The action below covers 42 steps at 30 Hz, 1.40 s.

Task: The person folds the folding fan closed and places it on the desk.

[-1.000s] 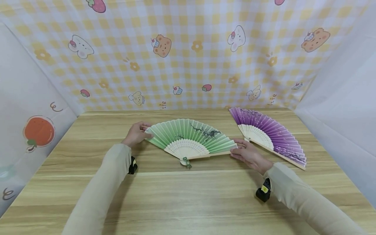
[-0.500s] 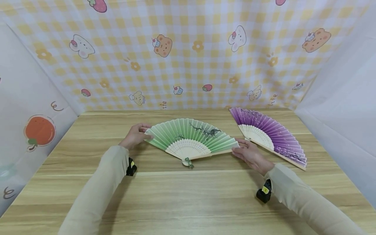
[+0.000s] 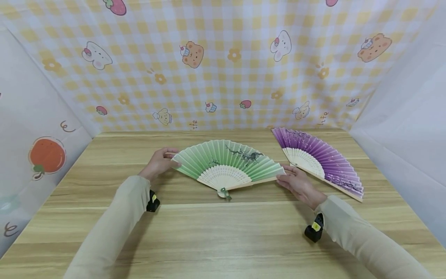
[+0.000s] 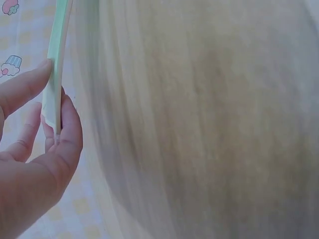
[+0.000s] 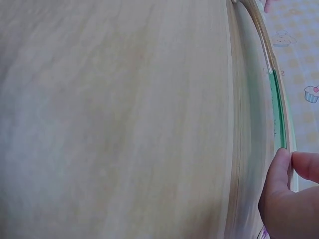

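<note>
A green folding fan point(image 3: 228, 157), spread wide, has pale pierced ribs, a dark branch print and a green tassel point(image 3: 225, 193) at its pivot. My left hand point(image 3: 161, 163) pinches its left end between thumb and fingers; the left wrist view shows the fan's edge point(image 4: 56, 84) in that grip. At the right end, my right hand point(image 3: 300, 185) pinches the outer rib, thumb on the near side, as the right wrist view also shows. Just beyond the right hand a purple folding fan point(image 3: 318, 155) lies spread on the table.
The wooden table point(image 3: 223, 236) runs back to a yellow checked cloth point(image 3: 223, 77) printed with cartoon animals. White cloth walls point(image 3: 400, 135) stand on both sides. A black wrist camera point(image 3: 314, 228) sits on the right wrist, another point(image 3: 153, 201) on the left.
The green fan's right end has shifted slightly right with my right hand, and its pivot has moved a little right too. My left wrist has drifted slightly left and nearer. The purple fan stays put.
</note>
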Motion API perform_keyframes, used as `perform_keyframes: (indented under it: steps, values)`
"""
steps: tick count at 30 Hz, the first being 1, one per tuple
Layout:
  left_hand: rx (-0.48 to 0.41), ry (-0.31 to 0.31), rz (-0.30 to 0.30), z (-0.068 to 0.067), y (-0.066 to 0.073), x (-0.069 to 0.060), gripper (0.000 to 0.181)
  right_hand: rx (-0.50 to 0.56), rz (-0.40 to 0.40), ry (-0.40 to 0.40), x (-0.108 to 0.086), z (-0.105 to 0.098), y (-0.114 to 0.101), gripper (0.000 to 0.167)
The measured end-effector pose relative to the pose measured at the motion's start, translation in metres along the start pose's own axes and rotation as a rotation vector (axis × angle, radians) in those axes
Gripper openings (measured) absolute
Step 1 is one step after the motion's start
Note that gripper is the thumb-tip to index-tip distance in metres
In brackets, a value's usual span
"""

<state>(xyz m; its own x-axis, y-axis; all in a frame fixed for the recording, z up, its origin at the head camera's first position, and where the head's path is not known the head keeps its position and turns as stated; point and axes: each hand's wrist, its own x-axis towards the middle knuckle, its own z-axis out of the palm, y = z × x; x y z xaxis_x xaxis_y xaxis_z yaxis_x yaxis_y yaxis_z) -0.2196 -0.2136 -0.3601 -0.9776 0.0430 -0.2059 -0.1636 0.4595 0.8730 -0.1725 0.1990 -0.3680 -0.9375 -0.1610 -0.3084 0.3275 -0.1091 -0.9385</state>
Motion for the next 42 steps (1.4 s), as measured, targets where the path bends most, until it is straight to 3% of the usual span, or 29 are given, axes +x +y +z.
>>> perform_keyframes:
  steps: [13,28,42]
  values:
    - [-0.088,0.003,0.031,-0.001,-0.002,-0.006,0.055,-0.023,-0.025,0.023,-0.002,0.001,-0.001,0.054]
    - [-0.166,0.070,0.040,0.002,0.003,-0.019,0.049,0.056,-0.044,0.149,-0.008,0.008,-0.009,0.062]
    - [-0.306,0.109,0.078,0.004,0.005,-0.028,0.051,0.151,-0.080,0.214,-0.006,0.008,-0.020,0.046]
